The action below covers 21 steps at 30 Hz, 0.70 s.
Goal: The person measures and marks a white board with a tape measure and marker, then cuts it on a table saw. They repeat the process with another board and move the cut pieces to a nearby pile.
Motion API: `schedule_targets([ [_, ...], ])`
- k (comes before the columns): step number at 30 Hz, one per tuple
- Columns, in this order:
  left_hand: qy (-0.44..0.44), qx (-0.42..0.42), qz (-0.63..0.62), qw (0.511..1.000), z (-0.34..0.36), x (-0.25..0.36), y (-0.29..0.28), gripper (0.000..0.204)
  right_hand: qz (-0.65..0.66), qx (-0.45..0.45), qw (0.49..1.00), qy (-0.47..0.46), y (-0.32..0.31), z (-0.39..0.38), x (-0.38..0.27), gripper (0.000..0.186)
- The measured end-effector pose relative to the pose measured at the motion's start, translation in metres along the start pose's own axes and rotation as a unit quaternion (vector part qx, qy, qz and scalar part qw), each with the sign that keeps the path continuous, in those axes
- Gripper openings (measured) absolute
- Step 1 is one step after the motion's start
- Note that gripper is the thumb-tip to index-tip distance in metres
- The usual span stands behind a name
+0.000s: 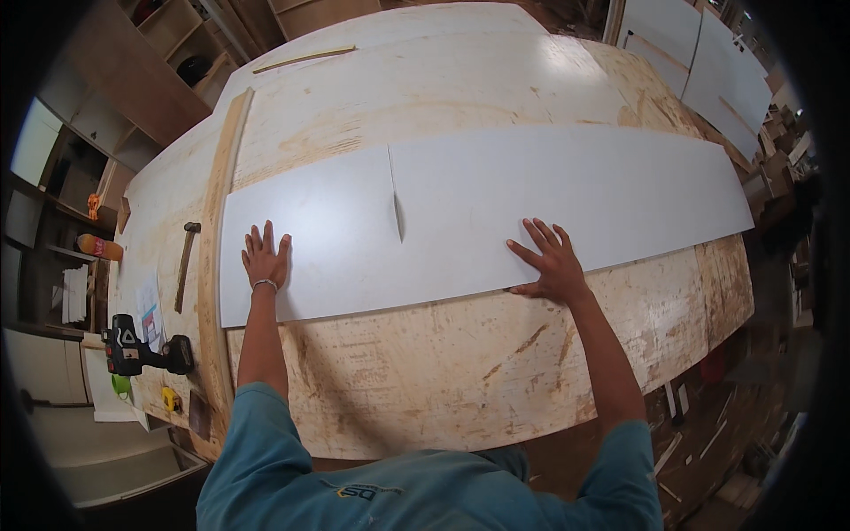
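Observation:
Two long white boards lie end to end across a worn wooden workbench [460, 372]. The left white board [336, 239] meets the right white board [602, 190] at a narrow seam near the middle. My left hand [266, 258] rests flat on the left board, fingers spread, a bracelet on the wrist. My right hand [553, 265] presses flat on the right board's near edge, fingers spread. Neither hand holds anything.
A wooden strip [221, 221] runs along the boards' left end. Beyond it lie a hammer [186, 264], a black cordless drill [142, 350] and a yellow tape measure [171, 400]. Shelving [133, 80] stands at the left, white panels [699, 62] at the far right, and scraps on the floor [708, 442].

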<state>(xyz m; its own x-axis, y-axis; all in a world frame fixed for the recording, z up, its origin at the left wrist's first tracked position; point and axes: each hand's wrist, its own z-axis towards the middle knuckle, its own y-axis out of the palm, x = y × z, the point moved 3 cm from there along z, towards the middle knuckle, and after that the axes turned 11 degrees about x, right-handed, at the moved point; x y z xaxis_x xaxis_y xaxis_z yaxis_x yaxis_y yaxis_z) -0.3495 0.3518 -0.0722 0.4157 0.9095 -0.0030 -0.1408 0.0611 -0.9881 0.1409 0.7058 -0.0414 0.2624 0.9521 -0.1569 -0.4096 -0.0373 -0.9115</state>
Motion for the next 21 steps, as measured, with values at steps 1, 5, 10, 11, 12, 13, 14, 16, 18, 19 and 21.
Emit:
schedule_targets([
  [1, 0.001, 0.0, 0.0, 1.0, 0.002, 0.001, 0.001, 0.078, -0.001, 0.0, 1.0, 0.002, 0.001, 0.0, 0.001, 0.092],
  [5, 0.003, 0.0, 0.005, 1.0, 0.006, 0.002, 0.005, 0.078, 0.001, -0.001, 1.0, 0.005, 0.003, 0.004, 0.003, 0.092],
  [10, 0.002, -0.002, 0.004, 1.0, 0.014, 0.002, 0.005, 0.078, 0.002, 0.005, 1.0, 0.004, 0.005, 0.008, 0.008, 0.092],
  [11, 0.002, -0.001, 0.004, 1.0, 0.015, 0.003, 0.005, 0.078, 0.002, 0.004, 1.0, 0.004, 0.006, 0.008, 0.009, 0.092],
  [12, 0.002, 0.001, 0.005, 1.0, 0.016, 0.003, 0.005, 0.078, 0.002, 0.003, 1.0, 0.002, 0.006, 0.01, 0.009, 0.092],
  [13, 0.002, -0.001, 0.006, 1.0, 0.017, 0.004, 0.004, 0.078, 0.001, 0.0, 1.0, 0.004, 0.006, 0.011, 0.009, 0.092],
  [14, 0.002, -0.002, 0.007, 1.0, 0.018, 0.006, 0.004, 0.078, -0.001, -0.003, 1.0, 0.005, 0.005, 0.012, 0.01, 0.092],
  [16, 0.001, -0.002, 0.008, 1.0, 0.02, 0.007, 0.004, 0.078, -0.004, -0.006, 1.0, 0.007, 0.006, 0.015, 0.011, 0.092],
  [18, 0.003, 0.002, 0.005, 1.0, 0.023, 0.01, 0.004, 0.078, -0.008, -0.007, 1.0, 0.009, 0.008, 0.016, 0.014, 0.091],
  [19, 0.005, 0.003, 0.001, 1.0, 0.025, 0.012, 0.005, 0.078, -0.01, -0.004, 1.0, 0.009, 0.009, 0.017, 0.016, 0.092],
  [21, 0.008, 0.005, -0.007, 1.0, 0.029, 0.015, 0.008, 0.079, -0.013, 0.001, 1.0, 0.007, 0.011, 0.019, 0.02, 0.092],
])
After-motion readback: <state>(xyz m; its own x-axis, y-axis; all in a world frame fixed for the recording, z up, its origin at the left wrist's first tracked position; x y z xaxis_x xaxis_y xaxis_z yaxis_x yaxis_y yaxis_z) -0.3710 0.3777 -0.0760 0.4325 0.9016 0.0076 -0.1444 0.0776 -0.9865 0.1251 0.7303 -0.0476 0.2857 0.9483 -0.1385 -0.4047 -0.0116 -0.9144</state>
